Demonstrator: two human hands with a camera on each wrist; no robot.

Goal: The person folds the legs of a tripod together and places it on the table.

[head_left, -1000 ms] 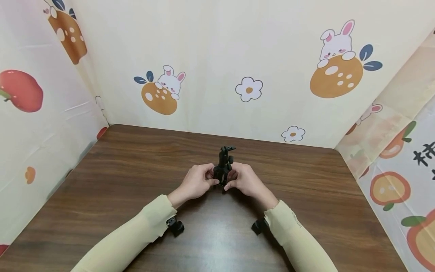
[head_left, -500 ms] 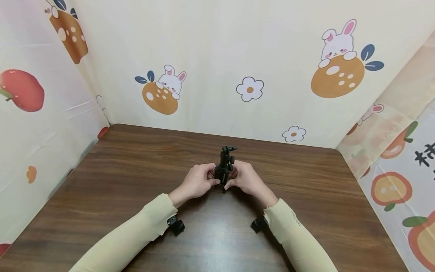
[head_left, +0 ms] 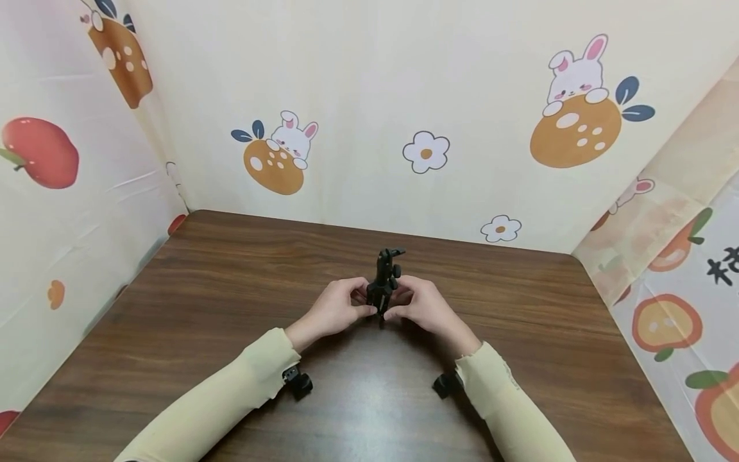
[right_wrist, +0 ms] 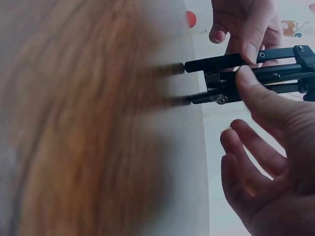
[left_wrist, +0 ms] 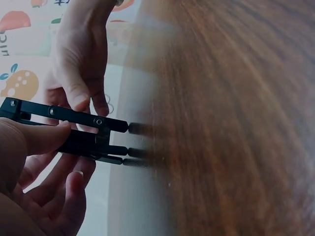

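Observation:
A small black tripod (head_left: 382, 282), its legs folded close together, stands upright on the wooden table with its leg tips down. My left hand (head_left: 337, 307) pinches the lower part from the left; its thumb (left_wrist: 49, 135) lies across a leg in the left wrist view. From the right, my right hand (head_left: 424, 311) holds the tripod lightly, its thumb (right_wrist: 263, 101) over the legs in the right wrist view. The other fingers of the right hand curl loosely below the legs there. Contact of the right index finger is hidden. Knobs stick out on the tripod's upper right side.
The brown wooden table (head_left: 260, 256) spreads around both hands. A pale curtain (head_left: 364, 96) printed with rabbits and fruit stands along its back edge, with more printed sheets at the sides. A small black camera (head_left: 299, 384) is strapped at the left wrist, another camera (head_left: 446, 384) at the right.
My right hand has shifted slightly to the right in the last half second. The tripod appears slightly further right in the view. The left hand keeps its hold.

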